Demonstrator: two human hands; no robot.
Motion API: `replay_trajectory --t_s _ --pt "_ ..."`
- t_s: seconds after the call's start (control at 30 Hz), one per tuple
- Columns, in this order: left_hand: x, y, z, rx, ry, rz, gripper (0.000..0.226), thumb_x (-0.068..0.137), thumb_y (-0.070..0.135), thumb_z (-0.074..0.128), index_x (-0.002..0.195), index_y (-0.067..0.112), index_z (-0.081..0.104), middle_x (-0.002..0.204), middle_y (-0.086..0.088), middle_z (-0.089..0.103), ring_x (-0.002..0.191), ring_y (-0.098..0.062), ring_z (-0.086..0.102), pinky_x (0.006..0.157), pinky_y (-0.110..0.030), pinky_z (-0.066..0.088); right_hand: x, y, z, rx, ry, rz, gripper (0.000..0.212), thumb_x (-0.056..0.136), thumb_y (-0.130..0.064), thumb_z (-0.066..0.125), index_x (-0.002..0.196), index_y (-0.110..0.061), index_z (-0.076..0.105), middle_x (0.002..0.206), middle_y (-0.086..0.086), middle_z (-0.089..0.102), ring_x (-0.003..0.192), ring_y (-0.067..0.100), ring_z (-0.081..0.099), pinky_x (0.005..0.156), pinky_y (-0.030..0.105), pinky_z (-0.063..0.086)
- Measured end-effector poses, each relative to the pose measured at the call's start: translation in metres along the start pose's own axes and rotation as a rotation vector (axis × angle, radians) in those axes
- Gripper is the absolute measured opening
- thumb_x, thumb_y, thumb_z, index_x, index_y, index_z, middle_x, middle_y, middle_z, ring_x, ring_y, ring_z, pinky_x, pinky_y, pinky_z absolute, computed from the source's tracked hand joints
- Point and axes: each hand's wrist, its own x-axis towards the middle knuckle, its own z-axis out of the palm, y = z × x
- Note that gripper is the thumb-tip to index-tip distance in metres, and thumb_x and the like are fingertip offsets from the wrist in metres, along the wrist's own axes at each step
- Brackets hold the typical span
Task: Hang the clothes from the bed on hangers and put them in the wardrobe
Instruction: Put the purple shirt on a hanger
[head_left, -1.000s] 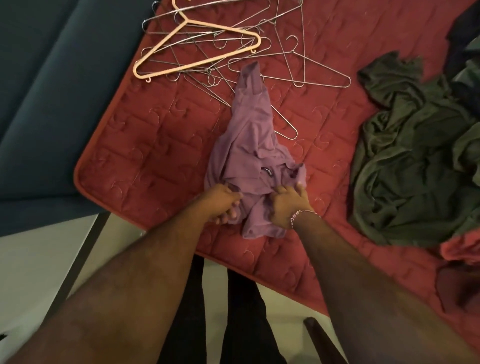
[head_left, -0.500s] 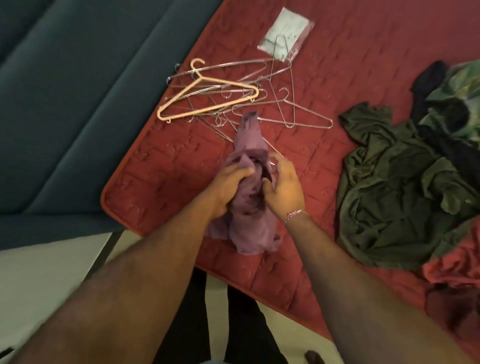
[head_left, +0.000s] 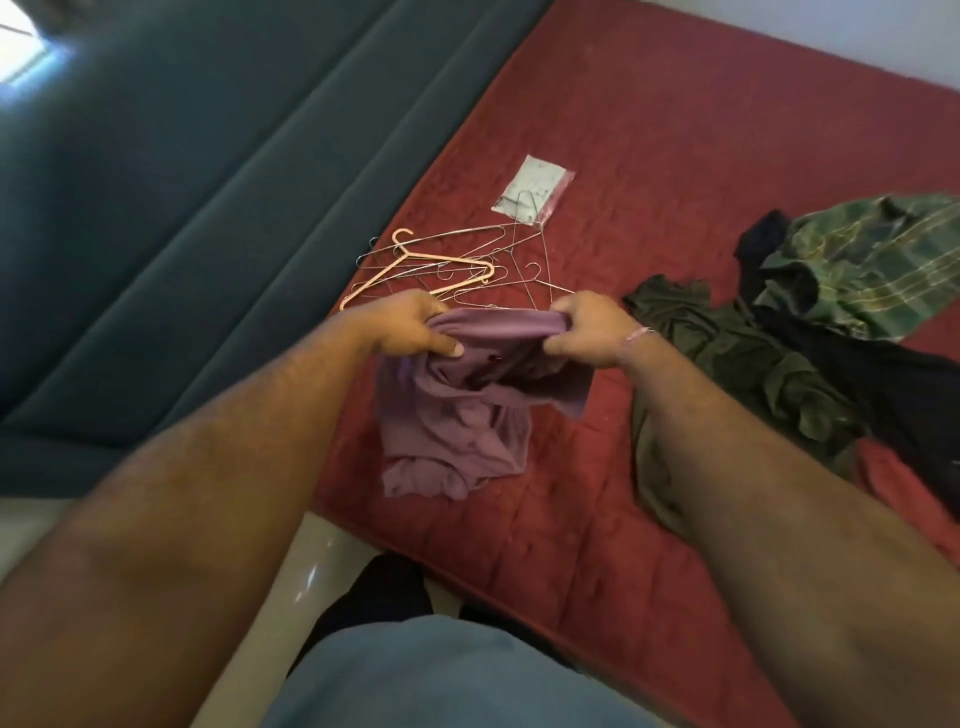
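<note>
**Purple garment now being lifted off the bed and pulled open between both hands**

The purple garment (head_left: 457, 410) is no longer lying bunched on the red quilted bed cover (head_left: 649, 130), as it was a second ago; it is now hanging in the air over the near edge of the bed. The left hand (head_left: 415, 330) is gripping one side of the top edge, fingers curled into the cloth, thumb pressing on the front. The right hand (head_left: 584, 332) is clamping the other side the same way. The hands are moving apart, so the edge between them is stretching taut while the rest is drooping in folds.

Judgement: this is the opening-out step, finding the neck or shoulders before a hanger goes in. None is in hand yet. The pile of wire hangers (head_left: 483, 265), with one peach plastic hanger (head_left: 415, 270) among them, is lying just beyond the hands. The green garment (head_left: 737, 364) and plaid shirt (head_left: 872, 260) are waiting at the right, untouched. No wardrobe is showing.
</note>
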Motion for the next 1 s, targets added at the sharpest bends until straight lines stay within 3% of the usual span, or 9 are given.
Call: replay_trajectory --t_s 0.07,0.17,0.3,0.4,0.47,0.57,0.67,0.83,1.0 --pt "-0.013 -0.009 0.008 -0.248 -0.11 -0.015 0.049 0.078 0.034 0.09 0.115 0.006 0.074 0.111 -0.016 0.077 0.107 -0.038 0.073 0.099 -0.052 0.057 -0.017 0.019 -0.002 0.393 -0.093 0.066 0.019 0.071 -0.014 0.077 0.072 -0.017 0.059 0.072 0.006 0.058 0.068 0.021 0.054 0.069 0.036 0.042" --pt "-0.027 -0.021 0.02 -0.469 -0.343 -0.118 0.051 0.082 0.016 0.085 0.125 -0.005 0.066 0.125 -0.03 0.068 0.112 -0.041 0.068 0.101 -0.052 0.056 -0.041 0.039 -0.006 0.917 -0.292 0.203 0.015 0.084 0.0 0.069 0.098 -0.006 0.068 0.087 0.019 0.066 0.066 0.026 0.066 0.061 0.036 0.056" --pt "-0.037 -0.017 0.011 -0.613 -0.441 -0.123 0.041 0.08 0.008 0.076 0.117 -0.008 0.068 0.11 -0.025 0.072 0.092 -0.029 0.073 0.08 -0.035 0.064 -0.059 0.029 -0.03 1.077 -0.528 0.091 0.029 0.099 0.005 0.053 0.126 0.011 0.06 0.103 0.025 0.072 0.078 0.025 0.075 0.068 0.032 0.063" --pt "-0.023 -0.013 0.006 -0.677 -0.087 -0.103 0.044 0.068 0.015 0.078 0.106 -0.005 0.07 0.103 -0.023 0.073 0.09 -0.031 0.071 0.084 -0.04 0.06 -0.046 0.031 -0.023 0.985 -0.385 0.195 0.019 0.099 0.0 0.059 0.115 0.007 0.066 0.093 0.022 0.074 0.074 0.024 0.072 0.066 0.03 0.061" --pt "-0.007 -0.018 0.01 -0.632 0.125 -0.11 0.049 0.07 0.021 0.081 0.106 -0.009 0.069 0.107 -0.027 0.072 0.095 -0.036 0.067 0.095 -0.049 0.055 -0.028 0.037 -0.006 0.573 -0.205 0.273 0.013 0.097 -0.008 0.067 0.085 -0.002 0.066 0.074 0.016 0.063 0.067 0.022 0.059 0.062 0.028 0.05" --pt "0.017 -0.038 0.029 -0.484 0.147 -0.176 0.03 0.094 0.023 0.072 0.099 -0.007 0.07 0.097 -0.023 0.075 0.087 -0.035 0.067 0.091 -0.05 0.056 -0.004 0.036 0.028 0.088 -0.173 0.342 0.038 0.101 -0.017 0.061 0.064 -0.015 0.052 0.073 0.009 0.055 0.075 0.022 0.05 0.061 0.027 0.035" --pt "0.035 -0.065 0.041 -0.303 0.168 -0.221 0.022 0.1 0.029 0.065 0.089 0.01 0.068 0.079 -0.011 0.064 0.075 -0.023 0.058 0.072 -0.035 0.045 0.014 0.039 0.07 0.225 -0.114 0.453 0.035 0.102 -0.016 0.055 0.068 -0.018 0.052 0.08 0.007 0.056 0.079 0.022 0.051 0.06 0.028 0.037" --pt "0.062 -0.11 0.027 -0.099 0.297 -0.23 0.031 0.102 0.031 0.063 0.078 0.012 0.058 0.073 -0.003 0.058 0.073 -0.025 0.055 0.067 -0.035 0.039 0.048 0.039 0.128 0.712 0.063 0.601 0.039 0.099 -0.018 0.06 0.061 -0.016 0.051 0.063 0.005 0.049 0.068 0.02 0.042 0.066 0.034 0.033" --pt "0.118 -0.14 -0.01 -0.286 0.241 -0.146 0.018 0.104 0.021 0.06 0.087 0.016 0.061 0.083 0.0 0.06 0.086 -0.019 0.055 0.065 -0.029 0.038 0.114 0.013 0.145 0.552 0.198 0.617 0.039 0.097 -0.016 0.061 0.06 -0.014 0.047 0.066 0.009 0.049 0.069 0.02 0.043 0.066 0.034 0.036"
